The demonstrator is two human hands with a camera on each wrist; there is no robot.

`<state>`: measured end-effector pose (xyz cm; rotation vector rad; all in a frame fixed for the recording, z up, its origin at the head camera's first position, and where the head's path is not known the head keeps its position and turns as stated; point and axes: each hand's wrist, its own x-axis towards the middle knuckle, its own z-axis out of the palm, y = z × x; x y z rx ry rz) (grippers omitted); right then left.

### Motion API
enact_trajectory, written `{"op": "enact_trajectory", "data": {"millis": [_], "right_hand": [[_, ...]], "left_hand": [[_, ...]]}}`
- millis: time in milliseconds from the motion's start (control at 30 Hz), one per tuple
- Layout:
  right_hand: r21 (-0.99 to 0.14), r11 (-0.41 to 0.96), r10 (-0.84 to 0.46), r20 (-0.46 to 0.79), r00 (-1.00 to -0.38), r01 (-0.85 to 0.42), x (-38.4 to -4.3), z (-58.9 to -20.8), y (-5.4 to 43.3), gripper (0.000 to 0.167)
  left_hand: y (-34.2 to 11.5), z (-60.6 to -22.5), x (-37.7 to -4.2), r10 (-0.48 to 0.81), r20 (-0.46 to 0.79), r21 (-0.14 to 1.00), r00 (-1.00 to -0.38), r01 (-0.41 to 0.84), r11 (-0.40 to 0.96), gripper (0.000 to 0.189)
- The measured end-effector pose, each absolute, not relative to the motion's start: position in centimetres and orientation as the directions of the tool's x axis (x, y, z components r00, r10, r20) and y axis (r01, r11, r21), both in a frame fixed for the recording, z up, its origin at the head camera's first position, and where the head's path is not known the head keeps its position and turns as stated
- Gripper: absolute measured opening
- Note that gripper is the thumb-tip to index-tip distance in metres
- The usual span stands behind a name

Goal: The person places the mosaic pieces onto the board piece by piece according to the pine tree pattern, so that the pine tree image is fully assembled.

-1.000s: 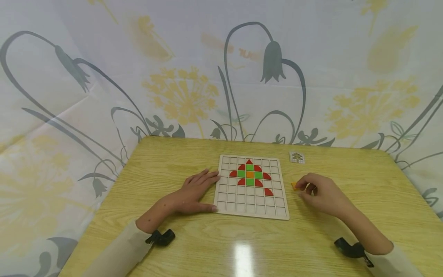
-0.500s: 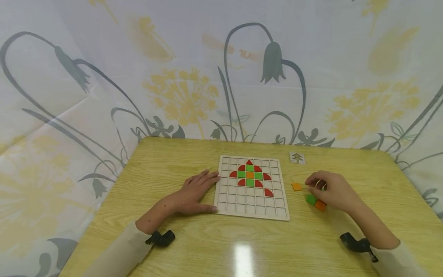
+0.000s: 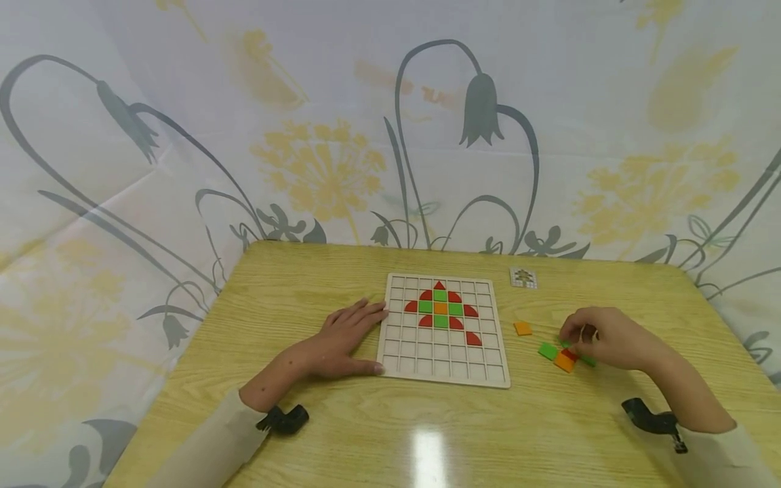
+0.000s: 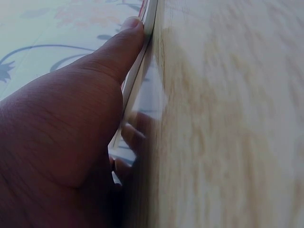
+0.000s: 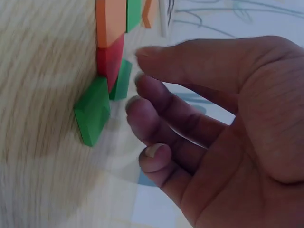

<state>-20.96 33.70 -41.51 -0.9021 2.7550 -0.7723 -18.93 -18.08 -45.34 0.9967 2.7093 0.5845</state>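
Note:
My left hand [image 3: 332,349] lies flat with its fingers straight, fingertips and thumb at the left edge of a square gridded board [image 3: 409,352]. Red, green and orange tiles sit in the upper cells, and a lone red quarter-round tile [image 3: 473,338] lies lower right. Over a small heap right of the board hovers my right hand [image 3: 604,339]. Its fingers are loosely bent with nothing between them in the right wrist view. Under it are an orange tile [image 5: 111,21], a red tile [image 5: 110,61] and a green tile [image 5: 92,111]. Another orange tile [image 3: 522,329] lies apart, nearer the board.
A small pattern card [image 3: 523,277] lies beyond the board's upper right corner. The wooden table [image 3: 342,434] ends at the back against a flower-printed cloth [image 3: 342,102]. Another green tile [image 3: 548,350] lies at the heap's left side.
My right hand has left the lone orange tile and moved right, over the heap. Green, orange and red tiles it had covered now show. My left hand has stayed in place.

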Motion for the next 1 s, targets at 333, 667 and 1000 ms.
{"op": "enact_trajectory", "data": {"millis": [333,667,1000], "right_hand": [[-0.525,0.662,-0.647,-0.042,-0.761,-0.534,-21.2,-41.8,33.9,0.025],[-0.463,0.686,-0.638,-0.014,-0.770,-0.561,-21.4,-42.0,33.2,0.022],[-0.498,0.696,-0.619,-0.051,-0.784,-0.517,-21.1,-41.6,33.1,0.028]], "left_hand": [[-18.1,-45.2,-19.0,0.654,-0.048,0.417,-0.755,0.579,0.700,0.100],[-18.1,-45.0,-19.0,0.656,-0.044,0.428,-0.754,0.579,0.694,0.099],[-18.1,-45.5,-19.0,0.657,-0.031,0.437,-0.753,0.581,0.687,0.099]]}}
